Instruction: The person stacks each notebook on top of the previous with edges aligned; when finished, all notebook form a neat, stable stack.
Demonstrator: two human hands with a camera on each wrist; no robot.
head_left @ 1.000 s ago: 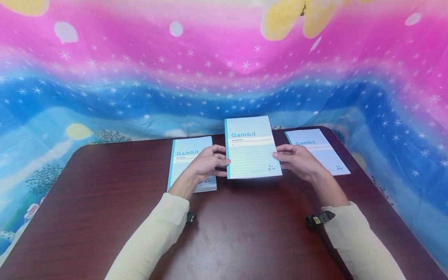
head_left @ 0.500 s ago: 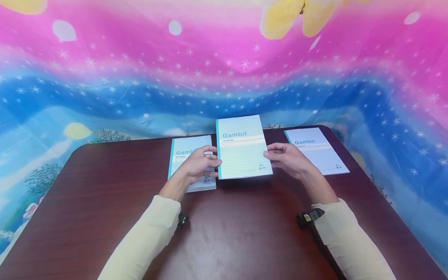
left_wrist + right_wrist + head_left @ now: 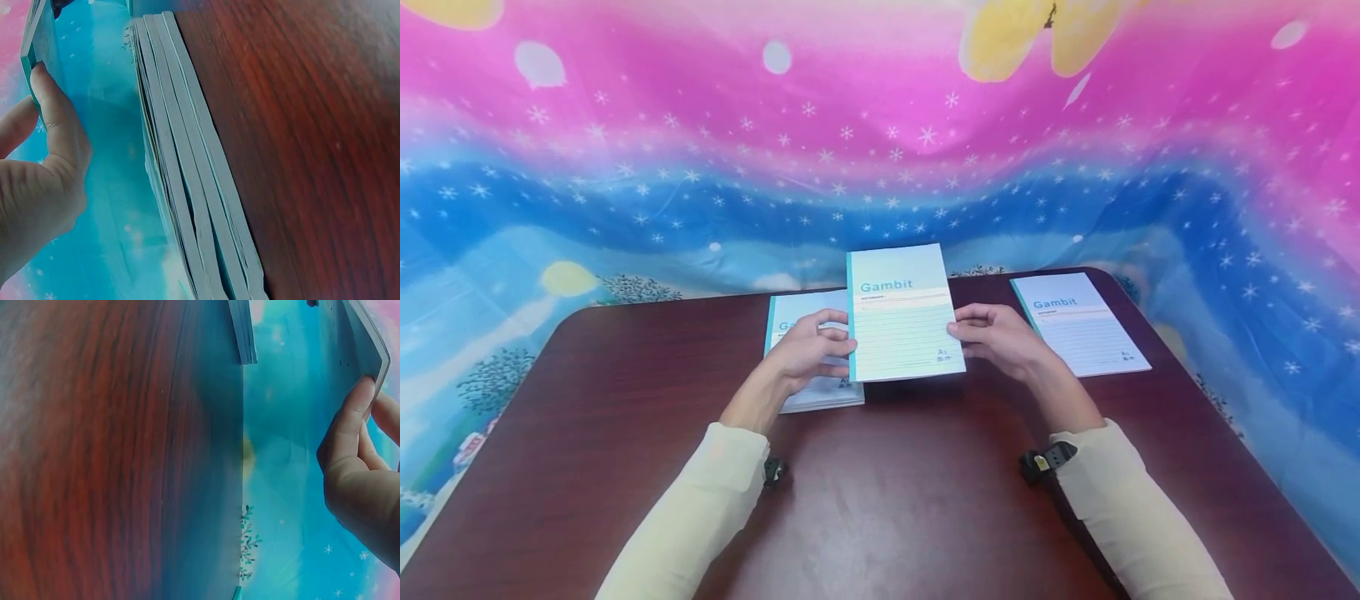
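A pale notebook (image 3: 904,333) marked "Gambit", with a teal spine, is held up above the table, its cover facing me. My left hand (image 3: 808,346) pinches its spine edge, thumb in front and fingers behind. On the opposite edge, my right hand (image 3: 1000,337) pinches it the same way. Both wrist views show the notebook raised clear of the tabletop. Behind my left hand lies a stack of matching notebooks (image 3: 823,398), partly covered by the hand and the held notebook; its layered edges (image 3: 194,169) fill the middle of the left wrist view.
Another Gambit notebook (image 3: 1093,337) lies at the table's back right. The dark reddish-brown wooden table (image 3: 880,500) has rounded back corners. A colourful curtain (image 3: 880,150) with snowflakes hangs behind it and along the sides. Each wrist carries a black strap (image 3: 1048,462).
Both hands have carried the notebook leftward, from the gap between the stack and the right notebook to partly over the stack. The grip is unchanged.
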